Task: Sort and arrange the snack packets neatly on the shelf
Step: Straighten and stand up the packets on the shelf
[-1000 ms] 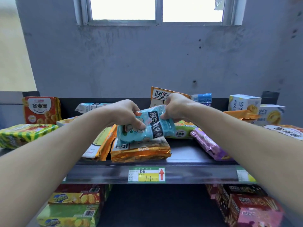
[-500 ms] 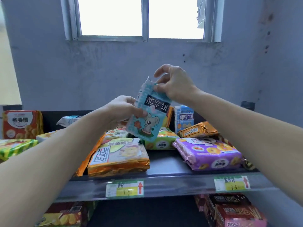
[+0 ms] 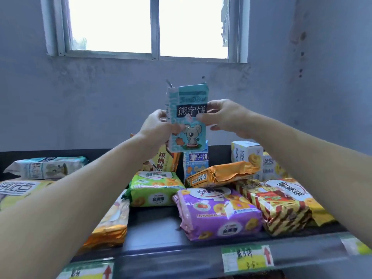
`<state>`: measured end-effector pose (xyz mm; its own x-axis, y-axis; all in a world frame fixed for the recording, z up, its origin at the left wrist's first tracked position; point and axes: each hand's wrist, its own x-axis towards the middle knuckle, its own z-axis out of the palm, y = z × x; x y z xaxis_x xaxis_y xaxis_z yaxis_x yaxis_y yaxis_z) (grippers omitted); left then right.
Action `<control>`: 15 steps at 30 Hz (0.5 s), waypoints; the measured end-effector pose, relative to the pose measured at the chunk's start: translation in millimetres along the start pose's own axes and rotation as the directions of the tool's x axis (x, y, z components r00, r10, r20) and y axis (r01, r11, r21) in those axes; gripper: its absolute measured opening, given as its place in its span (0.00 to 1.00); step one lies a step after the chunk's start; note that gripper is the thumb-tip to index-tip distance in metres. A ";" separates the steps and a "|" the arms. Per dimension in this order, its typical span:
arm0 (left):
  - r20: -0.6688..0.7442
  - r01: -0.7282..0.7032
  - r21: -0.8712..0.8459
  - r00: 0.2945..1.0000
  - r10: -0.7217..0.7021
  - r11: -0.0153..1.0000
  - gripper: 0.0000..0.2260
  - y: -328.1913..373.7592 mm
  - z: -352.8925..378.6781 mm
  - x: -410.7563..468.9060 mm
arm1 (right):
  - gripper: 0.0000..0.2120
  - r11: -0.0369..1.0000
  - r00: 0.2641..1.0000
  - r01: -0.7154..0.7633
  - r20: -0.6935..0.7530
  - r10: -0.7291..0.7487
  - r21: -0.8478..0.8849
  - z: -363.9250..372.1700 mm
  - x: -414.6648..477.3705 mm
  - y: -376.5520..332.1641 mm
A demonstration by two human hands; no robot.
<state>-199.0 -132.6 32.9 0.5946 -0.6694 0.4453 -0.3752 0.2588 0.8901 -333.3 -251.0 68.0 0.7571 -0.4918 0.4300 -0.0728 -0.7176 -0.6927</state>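
I hold a light-blue snack packet with a cartoon mouse upright in the air, above the back of the dark shelf. My left hand grips its left edge and my right hand grips its right edge. Directly below it a matching blue packet stands upright at the back of the shelf. A green packet, a purple packet and an orange packet lie in front of it.
A gold-and-brown striped packet and white-yellow boxes are at the right. A yellow-orange packet and a pale blue packet lie at the left. Price tags line the shelf's front edge. A grey wall with a window rises behind.
Both hands have lifted the blue packet from low over the shelf and turned it from tilted to upright, moving it toward the back. The view has shifted to the right.
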 end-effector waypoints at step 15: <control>0.004 0.151 0.132 0.988 -0.153 0.980 0.12 -50.4 39.8 50.8 | 0.12 0.997 0.997 -0.073 0.040 0.073 -0.006 4.3 47.2 76.2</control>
<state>-178.2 -207.3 6.7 0.6419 -0.7041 0.3037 -0.3719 0.0605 0.9263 -300.2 -326.8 33.1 0.7749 -0.5233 0.3547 -0.1318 -0.6824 -0.7190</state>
